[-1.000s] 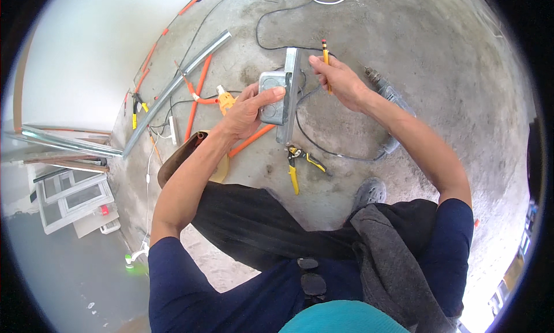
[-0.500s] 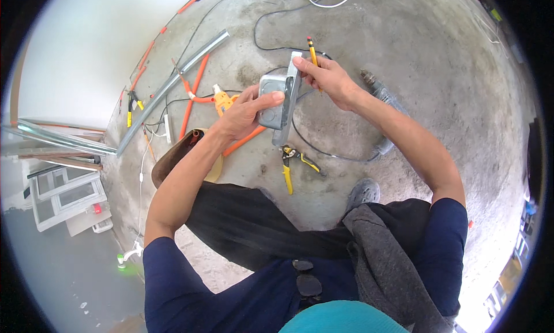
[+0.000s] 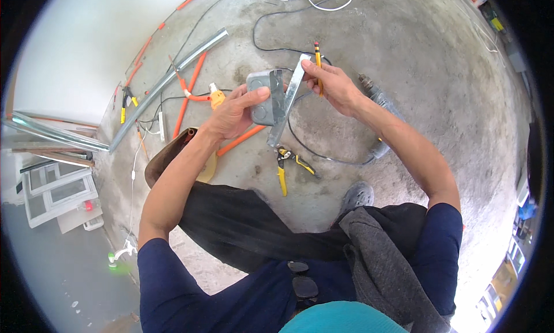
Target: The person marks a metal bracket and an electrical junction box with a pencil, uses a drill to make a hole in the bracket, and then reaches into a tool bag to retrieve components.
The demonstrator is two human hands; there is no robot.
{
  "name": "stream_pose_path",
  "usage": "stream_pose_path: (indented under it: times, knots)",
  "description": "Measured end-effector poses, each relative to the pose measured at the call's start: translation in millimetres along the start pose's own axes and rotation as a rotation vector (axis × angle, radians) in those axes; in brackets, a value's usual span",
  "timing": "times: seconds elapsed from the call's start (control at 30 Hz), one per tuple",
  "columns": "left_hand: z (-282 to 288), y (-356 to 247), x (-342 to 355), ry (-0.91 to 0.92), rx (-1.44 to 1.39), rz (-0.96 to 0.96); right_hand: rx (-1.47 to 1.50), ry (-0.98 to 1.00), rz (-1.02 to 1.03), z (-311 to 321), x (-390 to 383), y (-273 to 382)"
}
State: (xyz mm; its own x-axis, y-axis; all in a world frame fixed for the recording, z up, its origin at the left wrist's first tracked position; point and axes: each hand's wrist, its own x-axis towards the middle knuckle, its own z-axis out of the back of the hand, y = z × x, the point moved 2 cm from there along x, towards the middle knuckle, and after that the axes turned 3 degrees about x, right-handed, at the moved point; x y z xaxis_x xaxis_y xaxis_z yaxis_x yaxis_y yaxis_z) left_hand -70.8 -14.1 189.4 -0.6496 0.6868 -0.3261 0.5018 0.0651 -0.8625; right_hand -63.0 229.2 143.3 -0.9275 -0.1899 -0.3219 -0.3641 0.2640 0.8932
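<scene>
My left hand (image 3: pixel 238 108) is closed on a galvanized metal box (image 3: pixel 261 105), thumb across its face. A narrow metal channel piece (image 3: pixel 294 85) slants beside the box's right side, its top angled right. My right hand (image 3: pixel 326 83) pinches that piece near the upper end and also holds a yellow pencil (image 3: pixel 317 51) upright between its fingers. Below them lie yellow-handled snips (image 3: pixel 281 174). A power drill (image 3: pixel 378 99) lies on the floor right of my right hand, partly behind the forearm. An orange heat-gun-like tool (image 3: pixel 216 95) is left of my left hand.
Orange tubing (image 3: pixel 195 74), long metal channels (image 3: pixel 135 113), coiled cables (image 3: pixel 311 8) and another yellow-handled tool (image 3: pixel 124 108) lie on the concrete floor. A bag-like container (image 3: pixel 163 164) sits by my left forearm. White framed panels (image 3: pixel 55 194) lean at left.
Both hands have moved slightly left. My right thumb moved onto the channel piece, whose upper end has swung right, away from the box, so it now slants.
</scene>
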Motion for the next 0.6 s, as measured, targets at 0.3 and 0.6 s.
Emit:
stream_pose_path:
  times: [0.3, 0.6]
  knots:
    - [5, -2, 4, 0.066, 0.073, -0.03, 0.047, 0.021, -0.059, 2, 2, -6]
    - [13, 2, -3, -0.021, 0.042, 0.025, 0.026, -0.034, -0.063, 3, 0, -12]
